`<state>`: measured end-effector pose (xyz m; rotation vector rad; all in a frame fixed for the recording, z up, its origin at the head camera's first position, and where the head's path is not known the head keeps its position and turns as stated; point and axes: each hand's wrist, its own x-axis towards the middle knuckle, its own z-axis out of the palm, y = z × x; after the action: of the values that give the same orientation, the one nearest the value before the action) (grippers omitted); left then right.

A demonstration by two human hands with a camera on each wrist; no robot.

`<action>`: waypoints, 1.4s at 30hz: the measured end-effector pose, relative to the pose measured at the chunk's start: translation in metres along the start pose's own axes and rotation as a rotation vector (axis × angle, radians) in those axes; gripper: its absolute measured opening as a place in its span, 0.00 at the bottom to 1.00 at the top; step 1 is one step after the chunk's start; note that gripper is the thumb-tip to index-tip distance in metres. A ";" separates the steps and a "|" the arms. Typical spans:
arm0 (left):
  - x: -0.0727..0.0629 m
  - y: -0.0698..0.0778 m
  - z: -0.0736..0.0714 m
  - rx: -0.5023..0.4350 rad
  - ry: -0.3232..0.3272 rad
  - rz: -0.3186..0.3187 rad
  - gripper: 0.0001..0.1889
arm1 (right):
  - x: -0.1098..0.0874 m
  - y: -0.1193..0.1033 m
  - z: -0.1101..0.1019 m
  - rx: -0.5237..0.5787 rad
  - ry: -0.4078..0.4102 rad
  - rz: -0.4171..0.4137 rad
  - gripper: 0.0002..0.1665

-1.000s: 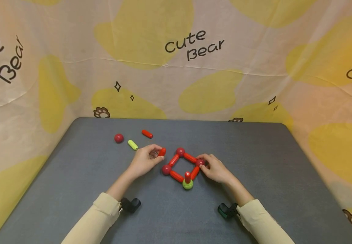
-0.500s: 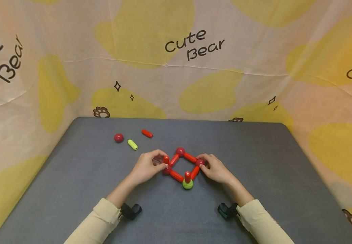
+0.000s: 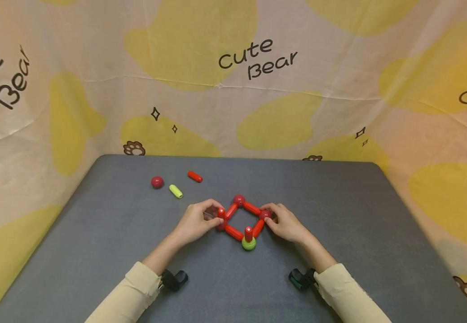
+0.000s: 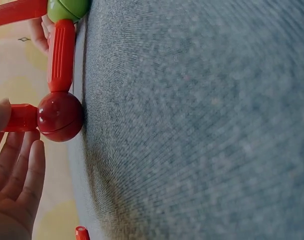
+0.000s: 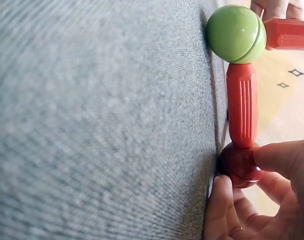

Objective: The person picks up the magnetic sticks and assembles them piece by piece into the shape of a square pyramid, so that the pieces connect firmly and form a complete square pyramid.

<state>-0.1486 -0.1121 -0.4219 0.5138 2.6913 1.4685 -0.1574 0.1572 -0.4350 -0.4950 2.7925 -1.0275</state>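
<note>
A four-sided frame of red rods and balls lies on the table, with a green ball (image 3: 248,243) at its near corner and a red rod (image 3: 248,233) upright on that ball. My left hand (image 3: 195,222) pinches another upright red rod (image 4: 23,118), whose lower end meets the dark red ball (image 4: 61,116) at the left corner. At the right corner, my right hand (image 3: 286,223) grips a dark red ball (image 5: 240,166) between thumb and fingers. A further dark red ball (image 3: 239,200) forms the far corner.
Behind my left hand lie a loose dark red ball (image 3: 157,182), a yellow-green rod (image 3: 175,191) and a red rod (image 3: 195,176). The grey table (image 3: 338,193) ends at a patterned cloth backdrop (image 3: 274,116).
My left hand has moved its red rod right and down onto the left corner ball, turning it upright. The right hand keeps its grip on the right corner ball.
</note>
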 end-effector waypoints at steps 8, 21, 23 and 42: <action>-0.001 -0.004 -0.001 0.002 -0.013 -0.017 0.11 | -0.009 0.000 0.005 0.078 0.090 0.111 0.27; 0.000 -0.016 -0.007 0.029 -0.121 -0.017 0.15 | -0.048 -0.027 0.003 0.122 0.015 0.172 0.22; 0.001 -0.016 -0.005 0.029 -0.131 -0.018 0.15 | -0.050 -0.030 0.006 0.114 -0.006 0.148 0.22; -0.007 -0.008 0.002 0.135 -0.117 0.017 0.13 | -0.036 -0.027 0.014 0.045 -0.013 0.061 0.33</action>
<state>-0.1441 -0.1165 -0.4299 0.6098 2.7126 1.2248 -0.1131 0.1416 -0.4281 -0.4075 2.7482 -1.0678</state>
